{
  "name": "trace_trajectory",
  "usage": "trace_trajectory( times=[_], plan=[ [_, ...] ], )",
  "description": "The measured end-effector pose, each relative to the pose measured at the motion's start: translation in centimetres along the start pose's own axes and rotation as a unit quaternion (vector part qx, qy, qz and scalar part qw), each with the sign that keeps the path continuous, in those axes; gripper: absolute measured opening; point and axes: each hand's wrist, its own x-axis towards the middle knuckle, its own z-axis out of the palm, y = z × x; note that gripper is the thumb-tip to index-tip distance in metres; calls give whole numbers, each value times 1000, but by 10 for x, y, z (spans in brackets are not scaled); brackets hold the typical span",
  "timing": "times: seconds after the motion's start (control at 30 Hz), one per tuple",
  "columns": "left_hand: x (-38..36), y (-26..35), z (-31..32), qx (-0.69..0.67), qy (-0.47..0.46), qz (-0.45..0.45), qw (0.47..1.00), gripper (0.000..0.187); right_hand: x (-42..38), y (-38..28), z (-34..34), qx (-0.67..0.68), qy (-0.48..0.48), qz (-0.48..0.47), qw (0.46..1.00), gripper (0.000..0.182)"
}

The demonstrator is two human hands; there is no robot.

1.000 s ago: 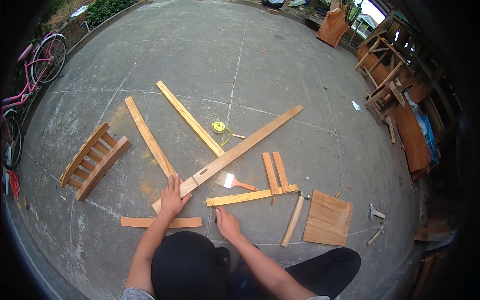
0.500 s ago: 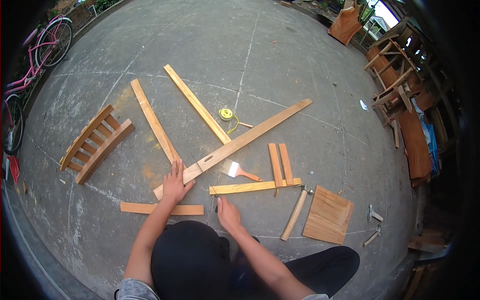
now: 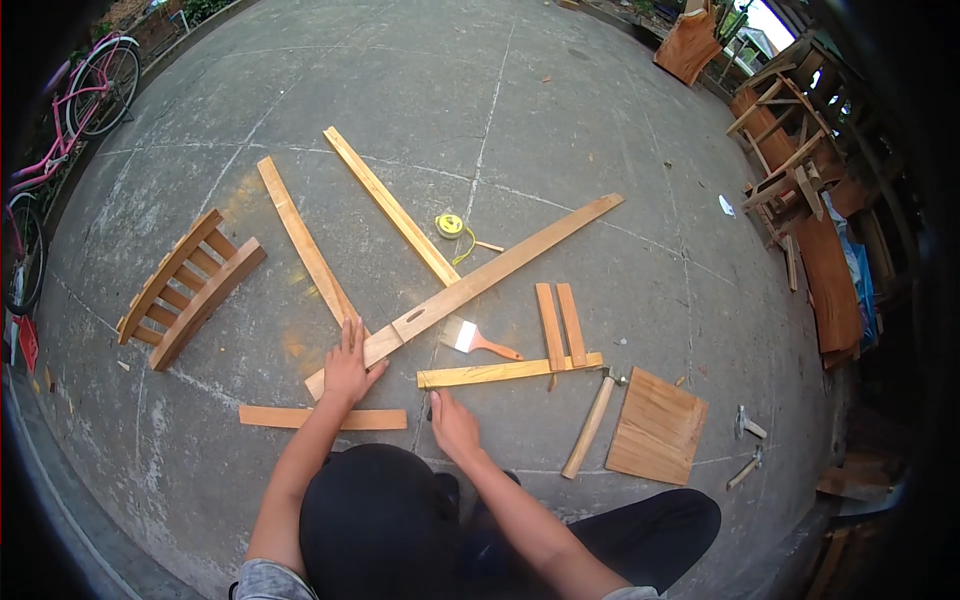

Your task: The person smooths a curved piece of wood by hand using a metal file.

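1. pressing down with your left hand [image 3: 347, 368], palm flat and fingers spread, on the near end of the long slotted plank [image 3: 470, 286]. nothing is gripped; judged from the flat palm, the hand pins the plank to the concrete floor [image 3: 560, 120] so it will not slide.
2. your right hand [image 3: 452, 424] lies on the floor just this side of the near end of the thin strip [image 3: 508, 371]. fingers curl down around something small and dark at their tips. cannot tell what it is, nor whether the hand is closed on it.
3. the plank runs from under your left palm away and to the right, slot just past your fingertips. a second slat [image 3: 305, 244] runs away from the same palm toward the left, its near end beside your fingers.
4. a short curved slat [image 3: 322, 417] lies across beneath your left wrist, apart from the plank.
5. between your two hands' reach, beyond the right one: paintbrush [image 3: 477, 341], bristles toward the plank.
6. the strip carries two short slats [image 3: 559, 325] standing off its far edge, side by side, likely laid out as a trial fit.
7. right of your right hand: hammer [image 3: 588, 425], head touching the strip's far end, then a square panel [image 3: 656, 427].
8. well beyond the grip: tape measure [image 3: 449, 226], another long slat [image 3: 391, 205]; far left, a slatted frame [image 3: 190, 288].
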Motion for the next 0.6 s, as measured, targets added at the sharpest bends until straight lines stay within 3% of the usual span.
trace_trajectory(
  times=[0.23, 0.3, 0.4, 0.6],
  plan=[
    [0, 0, -4, 2, -2, 0, 1000, 109, -9, 18, 10, 3, 19, -27, 999, 35],
    [-2, 2, -1, 0, 2, 2, 1000, 109, -9, 7, 5, 17, 28, -71, 997, 44],
    [0, 0, -1, 0, 8, 6, 1000, 109, -7, 12, 4, -31, -30, -72, 996, 62],
    [0, -1, 1, 3, 1, 6, 1000, 110, -14, 29, 10, -30, -3, -96, 995, 69]
  ],
)
